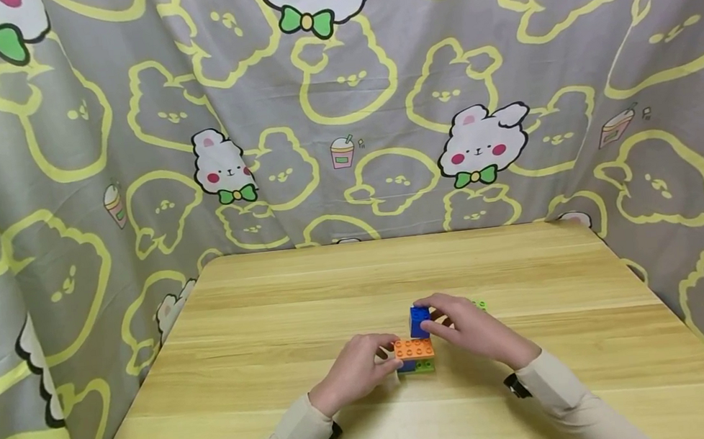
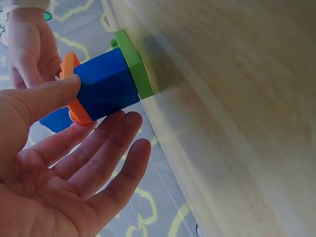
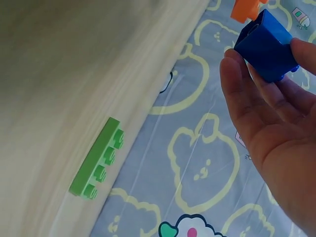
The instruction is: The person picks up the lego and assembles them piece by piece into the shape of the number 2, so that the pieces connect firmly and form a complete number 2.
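Observation:
My left hand (image 1: 356,367) pinches a small stack of toy building bricks by its side. An orange studded plate (image 1: 414,348) tops it, a blue block (image 2: 106,81) forms the middle, and a green plate (image 2: 134,64) lies at the bottom on the table. Thumb and index finger press on the orange plate, with the thumb also over the blue block's edge; the other fingers are loosely spread. Just above and behind the orange plate, my right hand (image 1: 472,329) holds a second blue brick (image 3: 266,47) between thumb and fingers. Whether that brick touches the plate I cannot tell.
Beyond my right hand a separate green plate (image 3: 96,158) lies studs up on the wooden table (image 1: 269,294), mostly hidden by that hand in the head view. A patterned grey curtain (image 1: 337,199) hangs behind and beside the table.

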`<action>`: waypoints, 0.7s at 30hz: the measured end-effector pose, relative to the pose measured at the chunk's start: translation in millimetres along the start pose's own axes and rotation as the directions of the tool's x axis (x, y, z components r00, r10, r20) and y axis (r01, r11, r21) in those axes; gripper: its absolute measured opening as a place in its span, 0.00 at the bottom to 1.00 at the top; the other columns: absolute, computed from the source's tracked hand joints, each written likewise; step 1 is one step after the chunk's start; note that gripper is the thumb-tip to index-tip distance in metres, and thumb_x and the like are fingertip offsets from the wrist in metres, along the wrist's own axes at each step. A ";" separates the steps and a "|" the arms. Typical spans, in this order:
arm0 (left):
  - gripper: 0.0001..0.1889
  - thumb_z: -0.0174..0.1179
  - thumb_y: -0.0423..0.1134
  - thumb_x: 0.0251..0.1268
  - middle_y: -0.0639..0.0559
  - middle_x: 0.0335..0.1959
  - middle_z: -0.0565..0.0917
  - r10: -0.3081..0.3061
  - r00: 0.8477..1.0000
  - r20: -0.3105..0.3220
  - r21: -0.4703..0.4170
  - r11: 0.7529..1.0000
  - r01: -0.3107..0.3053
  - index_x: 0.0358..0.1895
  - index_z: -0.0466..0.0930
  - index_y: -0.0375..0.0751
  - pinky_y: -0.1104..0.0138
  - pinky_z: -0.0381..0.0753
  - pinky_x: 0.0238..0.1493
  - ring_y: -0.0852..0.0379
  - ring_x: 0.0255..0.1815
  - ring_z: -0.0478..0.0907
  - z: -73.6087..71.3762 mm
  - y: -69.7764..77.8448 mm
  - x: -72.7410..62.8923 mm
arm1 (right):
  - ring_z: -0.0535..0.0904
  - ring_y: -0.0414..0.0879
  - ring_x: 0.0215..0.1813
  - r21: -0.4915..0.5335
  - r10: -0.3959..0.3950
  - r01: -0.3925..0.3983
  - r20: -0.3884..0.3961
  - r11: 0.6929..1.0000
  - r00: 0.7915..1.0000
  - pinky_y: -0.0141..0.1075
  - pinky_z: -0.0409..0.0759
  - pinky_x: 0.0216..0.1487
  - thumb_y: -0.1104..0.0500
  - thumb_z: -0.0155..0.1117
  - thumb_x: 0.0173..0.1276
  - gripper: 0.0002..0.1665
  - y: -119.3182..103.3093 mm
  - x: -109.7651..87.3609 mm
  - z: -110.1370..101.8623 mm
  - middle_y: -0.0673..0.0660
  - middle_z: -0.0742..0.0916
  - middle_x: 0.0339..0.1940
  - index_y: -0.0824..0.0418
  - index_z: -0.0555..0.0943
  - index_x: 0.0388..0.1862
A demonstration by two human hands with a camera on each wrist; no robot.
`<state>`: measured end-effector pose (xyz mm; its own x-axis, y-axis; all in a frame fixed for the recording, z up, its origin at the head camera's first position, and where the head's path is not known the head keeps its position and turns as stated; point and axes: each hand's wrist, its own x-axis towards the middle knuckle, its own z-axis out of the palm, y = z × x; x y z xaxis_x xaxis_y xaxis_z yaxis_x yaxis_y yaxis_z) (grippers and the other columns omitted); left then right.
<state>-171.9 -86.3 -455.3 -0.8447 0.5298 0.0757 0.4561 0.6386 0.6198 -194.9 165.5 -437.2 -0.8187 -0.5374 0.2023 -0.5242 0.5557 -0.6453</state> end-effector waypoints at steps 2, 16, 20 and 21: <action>0.19 0.69 0.41 0.68 0.50 0.47 0.89 0.003 1.000 -0.002 0.000 1.000 -0.003 0.58 0.85 0.38 0.73 0.81 0.40 0.64 0.40 0.84 0.1 -0.1 -0.1 | 0.85 0.50 0.53 -0.003 -0.005 0.005 0.002 1.000 1.000 0.41 0.87 0.50 0.51 0.60 0.79 0.26 -0.9 -2.4 1.1 0.58 0.85 0.58 0.65 0.76 0.68; 0.19 0.68 0.42 0.69 0.48 0.49 0.89 -0.004 1.000 -0.002 0.007 1.000 0.004 0.59 0.84 0.37 0.73 0.82 0.40 0.64 0.39 0.84 0.5 -0.6 -0.1 | 0.85 0.46 0.53 -0.016 0.006 -0.006 0.011 1.000 1.000 0.38 0.85 0.49 0.51 0.61 0.78 0.26 -5.7 -13.1 7.3 0.54 0.85 0.59 0.61 0.76 0.69; 0.19 0.69 0.41 0.68 0.48 0.48 0.89 -0.006 1.000 0.000 0.007 1.000 0.006 0.59 0.84 0.37 0.73 0.81 0.39 0.64 0.39 0.84 0.5 -0.8 -0.1 | 0.85 0.45 0.52 -0.001 0.002 -0.002 0.032 1.000 0.999 0.37 0.86 0.48 0.51 0.64 0.76 0.28 -6.1 -15.4 10.6 0.54 0.86 0.58 0.60 0.75 0.70; 0.19 0.69 0.41 0.68 0.48 0.48 0.89 -0.007 1.000 -0.001 0.006 1.000 0.007 0.59 0.84 0.37 0.73 0.81 0.39 0.64 0.39 0.84 0.4 -0.8 -0.2 | 0.85 0.44 0.51 0.000 -0.001 0.001 0.035 1.000 0.999 0.37 0.86 0.48 0.51 0.65 0.75 0.28 -5.9 -15.7 11.5 0.54 0.86 0.57 0.60 0.75 0.70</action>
<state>-172.0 -86.7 -456.1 -0.8482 0.5247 0.0722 0.4518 0.6458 0.6154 -176.3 163.4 -445.1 -0.8096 -0.5596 0.1772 -0.5250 0.5551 -0.6452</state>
